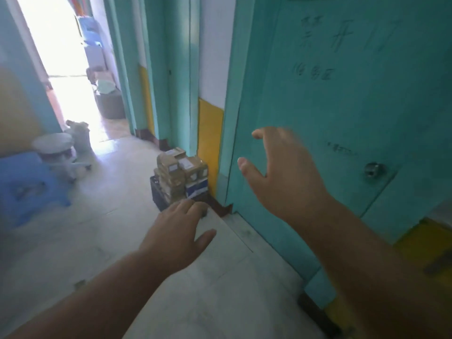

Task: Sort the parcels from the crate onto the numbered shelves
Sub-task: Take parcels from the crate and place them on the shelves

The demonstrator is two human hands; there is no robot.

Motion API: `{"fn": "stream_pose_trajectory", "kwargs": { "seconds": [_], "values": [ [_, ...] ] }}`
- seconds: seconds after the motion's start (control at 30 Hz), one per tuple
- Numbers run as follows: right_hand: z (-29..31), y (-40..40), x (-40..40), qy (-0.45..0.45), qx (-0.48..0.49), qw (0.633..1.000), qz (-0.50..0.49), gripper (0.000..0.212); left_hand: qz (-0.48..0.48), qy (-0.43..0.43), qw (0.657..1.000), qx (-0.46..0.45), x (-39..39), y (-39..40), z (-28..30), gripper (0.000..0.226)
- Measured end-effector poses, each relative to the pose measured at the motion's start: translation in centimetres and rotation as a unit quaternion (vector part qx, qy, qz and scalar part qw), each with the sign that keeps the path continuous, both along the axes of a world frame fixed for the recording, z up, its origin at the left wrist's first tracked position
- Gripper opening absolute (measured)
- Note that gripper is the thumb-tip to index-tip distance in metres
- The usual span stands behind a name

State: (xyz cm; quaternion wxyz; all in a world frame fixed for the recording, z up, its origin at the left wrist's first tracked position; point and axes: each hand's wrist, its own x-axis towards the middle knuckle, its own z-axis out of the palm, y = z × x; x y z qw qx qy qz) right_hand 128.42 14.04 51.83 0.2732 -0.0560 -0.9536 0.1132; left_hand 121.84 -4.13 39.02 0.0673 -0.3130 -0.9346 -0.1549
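Pale floor tiles (127, 241) fill the near ground of a corridor with teal walls and yellow lower panels. Closest in, two bare forearms reach forward over the floor. Left hand (178, 231) is held low, palm down, fingers relaxed and slightly spread, thumb out to the side, holding nothing; its fingertips overlap the near corner of the crate in this view, though whether they touch it cannot be told. Right hand (288, 177) is raised higher in front of the teal door (354, 99), fingers spread and loosely bent, thumb apart, empty and blurred.

Just beyond the left hand, a dark crate (159, 196) stands on the floor against the wall, beside the door frame. Parcels (181, 170), brown taped boxes with white labels and one blue-and-white box, are piled in it well above its rim.

On the door, a round metal knob (373, 169) sits at the right, and faint writing is scratched higher up.

To the left, a blue stool (27, 184) stands near a white round swivel stool (55, 145). Farther off, the corridor leads to a bright doorway (61, 45) with blurred objects along its right side.
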Motion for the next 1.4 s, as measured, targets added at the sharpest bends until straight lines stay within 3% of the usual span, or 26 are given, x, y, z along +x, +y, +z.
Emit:
{"fn": "stream_pose_trajectory", "kwargs": {
  "seconds": [0.33,0.77,0.97,1.13,1.4],
  "values": [
    [-4.7,-3.5,-20.6,-0.030,-0.038,0.996,0.073,0.047,0.074,-0.031,0.996,-0.035,-17.8,-4.0,-3.1,0.057],
    [-7.2,-10.8,-51.9,-0.113,0.016,0.979,0.172,0.054,0.214,-0.093,0.968,-0.096,-42.4,-12.9,-6.2,0.064],
    [-9.5,-12.6,-64.6,-0.143,0.002,0.984,0.103,0.054,0.155,-0.098,0.977,-0.108,-59.1,-15.1,-7.6,0.064],
    [-9.4,-10.1,-72.0,-0.130,-0.006,0.991,0.011,0.055,0.051,-0.114,0.983,-0.133,-70.9,-12.4,-7.2,0.066],
    [-13.9,-6.2,-84.8,-0.166,0.015,0.984,-0.058,0.051,-0.026,-0.134,0.976,-0.170,-86.6,-7.8,-12.6,0.063]
  ]
}}
